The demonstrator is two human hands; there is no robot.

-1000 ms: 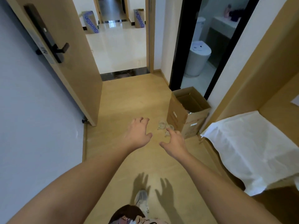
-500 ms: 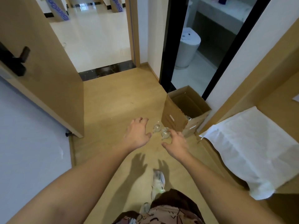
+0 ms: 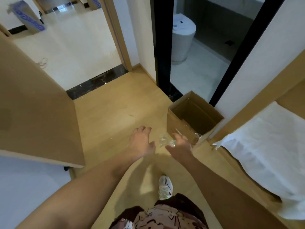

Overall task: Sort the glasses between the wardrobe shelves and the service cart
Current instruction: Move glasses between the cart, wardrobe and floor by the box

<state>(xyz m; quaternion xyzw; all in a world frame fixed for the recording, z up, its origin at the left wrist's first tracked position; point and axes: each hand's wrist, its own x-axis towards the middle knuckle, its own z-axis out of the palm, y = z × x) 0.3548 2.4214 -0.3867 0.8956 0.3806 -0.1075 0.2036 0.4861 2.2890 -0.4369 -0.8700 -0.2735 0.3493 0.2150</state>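
Two small clear glasses (image 3: 163,139) (image 3: 172,143) stand close together on the wooden floor, just left of an open cardboard box (image 3: 179,123). My left hand (image 3: 142,143) hovers to the left of them with its fingers spread, apart from the glass. My right hand (image 3: 180,146) reaches in from the right, fingers loosely extended, its thumb right beside the nearer glass; no grip shows. A wardrobe shelf (image 3: 290,103) lies at the right. No service cart is in view.
A white cloth (image 3: 264,146) is draped over the low wardrobe shelf at right. An open wooden door (image 3: 33,113) stands at left, with a tiled room beyond. A dark-framed bathroom doorway shows a toilet (image 3: 182,38). My shoe (image 3: 165,186) is on the floor below the hands.
I have stepped forward and bent lower, so the glasses and box look closer. Both hands stay spread on either side of the glasses, the right one nearer the box.
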